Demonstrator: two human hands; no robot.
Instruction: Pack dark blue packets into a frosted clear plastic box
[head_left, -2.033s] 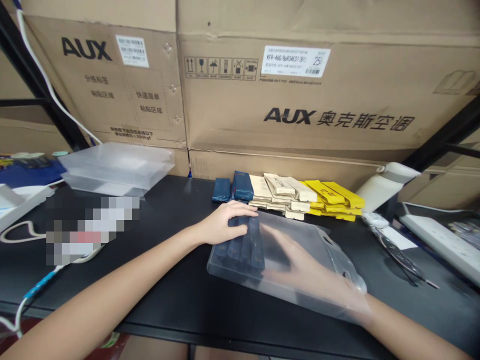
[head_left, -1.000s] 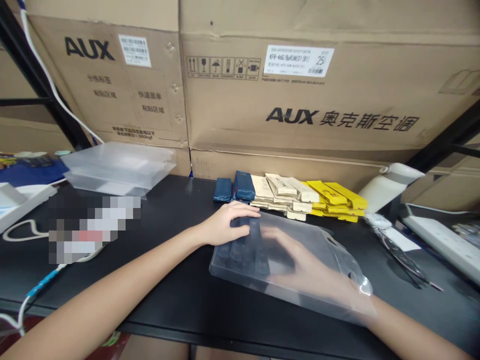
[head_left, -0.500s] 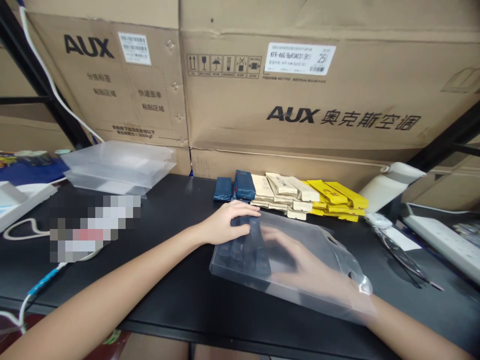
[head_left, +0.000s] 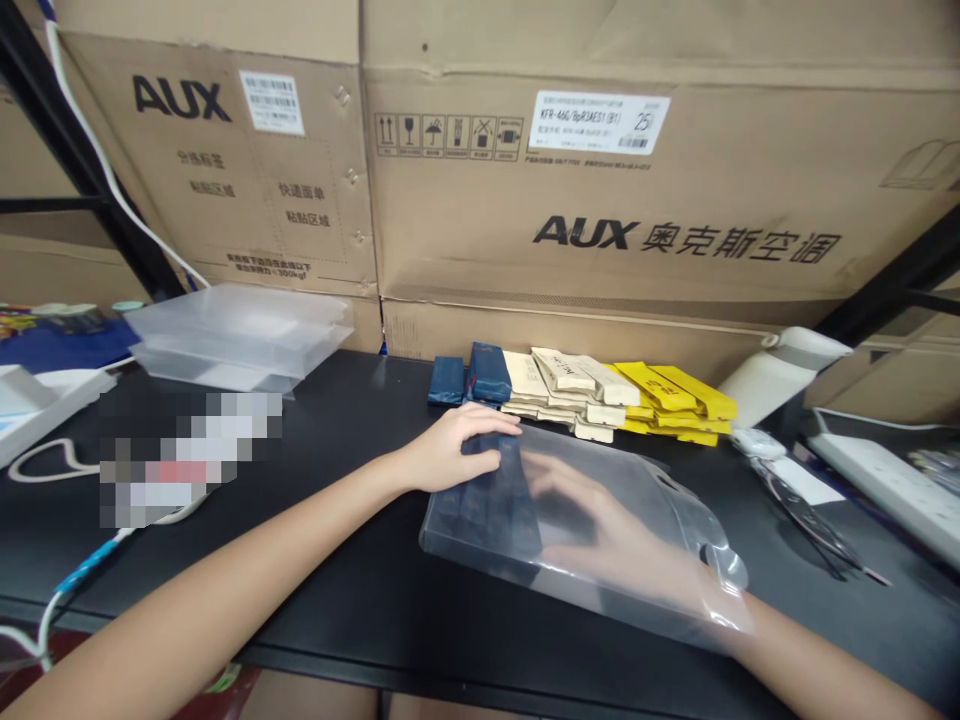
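A clear plastic bag lies on the black desk, its opening with a handle hole toward the right. Inside its left end sit several dark blue packets. My left hand rests on the bag's upper left edge, fingers apart and holding nothing. Through the opening, my right hand reaches inside the bag, seen through the plastic beside the blue packets, its thumb and fingers spread. Just behind the bag stand more dark blue packets, stacked cream packets and yellow packets.
Clear plastic bags are stacked at the back left. A white bottle leans at the back right, near glasses and a white power strip. Large cardboard boxes stand behind. A pixelated item and cables lie at left.
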